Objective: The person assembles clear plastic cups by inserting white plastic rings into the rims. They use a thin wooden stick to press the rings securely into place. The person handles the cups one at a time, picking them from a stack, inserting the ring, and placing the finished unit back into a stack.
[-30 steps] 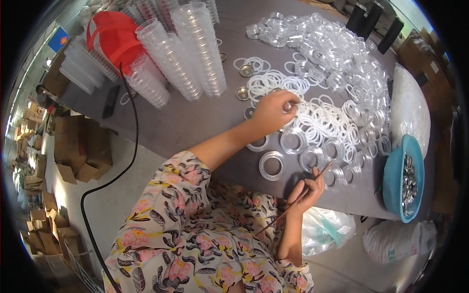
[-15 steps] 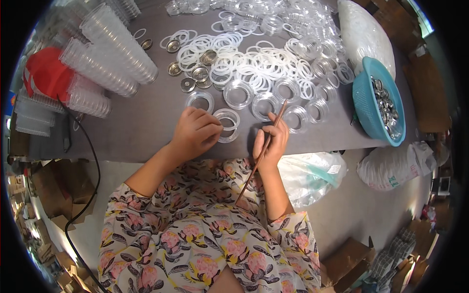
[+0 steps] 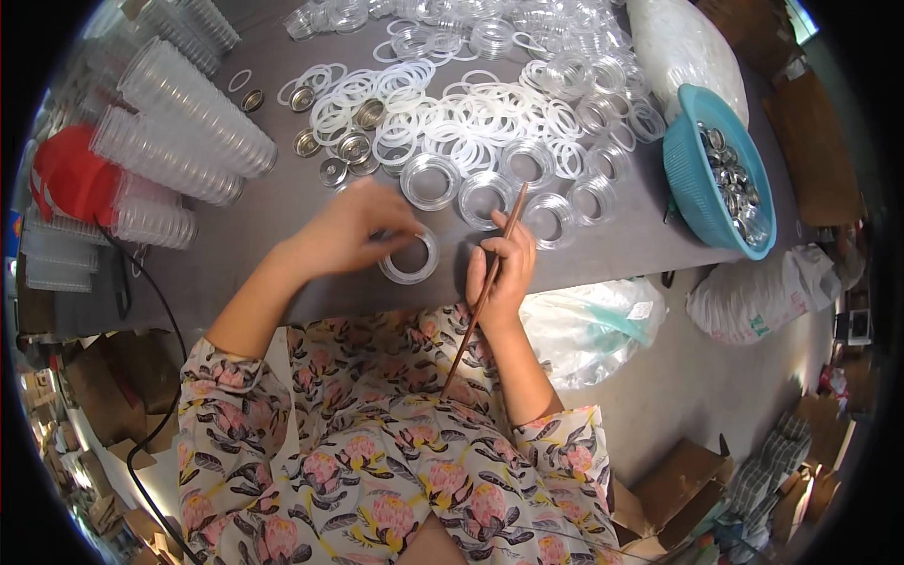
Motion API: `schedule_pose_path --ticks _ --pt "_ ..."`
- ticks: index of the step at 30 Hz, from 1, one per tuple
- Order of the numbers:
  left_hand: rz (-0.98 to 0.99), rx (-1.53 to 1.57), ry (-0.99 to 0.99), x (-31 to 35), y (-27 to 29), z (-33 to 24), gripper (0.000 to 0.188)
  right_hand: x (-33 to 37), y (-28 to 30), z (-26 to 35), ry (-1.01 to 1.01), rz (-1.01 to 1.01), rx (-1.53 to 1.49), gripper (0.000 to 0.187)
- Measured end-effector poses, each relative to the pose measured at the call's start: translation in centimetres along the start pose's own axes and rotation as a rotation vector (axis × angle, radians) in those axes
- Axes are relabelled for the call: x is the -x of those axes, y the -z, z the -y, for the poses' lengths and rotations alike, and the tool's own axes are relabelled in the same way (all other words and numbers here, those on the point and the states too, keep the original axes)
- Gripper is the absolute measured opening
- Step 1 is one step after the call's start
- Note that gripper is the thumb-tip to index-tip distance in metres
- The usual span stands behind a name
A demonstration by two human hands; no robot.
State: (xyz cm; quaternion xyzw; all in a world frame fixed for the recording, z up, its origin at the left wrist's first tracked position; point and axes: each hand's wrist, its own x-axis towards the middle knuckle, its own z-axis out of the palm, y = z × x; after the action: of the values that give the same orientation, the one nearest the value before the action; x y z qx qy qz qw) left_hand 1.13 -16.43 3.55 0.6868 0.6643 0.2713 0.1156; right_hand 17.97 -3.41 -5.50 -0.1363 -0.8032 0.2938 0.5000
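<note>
My left hand (image 3: 358, 226) is smeared by motion above the table. Its fingers reach over the edge of a clear plastic ring (image 3: 431, 256), and I cannot make out whether they hold anything. My right hand (image 3: 508, 268) grips a thin brown stick (image 3: 465, 344), which slants from my lap up past the fingers. Just beyond the right hand lie several more clear rings, one of them (image 3: 460, 200) close to the stick's upper end. Behind them spreads a heap of flat white gasket rings (image 3: 490, 122). Round metal caps (image 3: 353, 148) sit beyond my left hand.
Stacks of clear plastic cups (image 3: 188, 104) and a red object (image 3: 71, 174) stand at the left, with a black cable (image 3: 169, 292). A turquoise basket (image 3: 692, 179) of metal caps is on the right, beside a bulging plastic bag (image 3: 687, 47). More clear rings (image 3: 490, 38) are piled at the back.
My left hand has lifted and shifted left, its fingers now blurred. The white gasket no longer shows on the near clear ring. The right hand still holds the stick. The view has shifted slightly.
</note>
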Motion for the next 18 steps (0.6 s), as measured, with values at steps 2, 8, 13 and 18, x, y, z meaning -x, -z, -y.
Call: schedule_pose_path --ticks 2,8,13,18 --pt "-0.124 0.066 0.096 -2.3 -0.1 2.8 0.018 0.2 0.0 -0.1 0.016 0.016 -0.001 0.017" --pt "-0.166 -0.287 0.269 -8.3 -1.2 7.5 0.017 0.2 -0.1 -0.2 0.047 0.022 -0.014 0.019" --pt "-0.063 -0.201 0.335 -9.3 -0.7 7.6 0.015 0.2 -0.1 -0.3 0.034 0.010 -0.006 0.021" --pt "-0.099 -0.348 0.238 -8.8 -1.0 8.0 0.013 0.2 -0.1 -0.2 0.024 0.016 -0.010 0.021"
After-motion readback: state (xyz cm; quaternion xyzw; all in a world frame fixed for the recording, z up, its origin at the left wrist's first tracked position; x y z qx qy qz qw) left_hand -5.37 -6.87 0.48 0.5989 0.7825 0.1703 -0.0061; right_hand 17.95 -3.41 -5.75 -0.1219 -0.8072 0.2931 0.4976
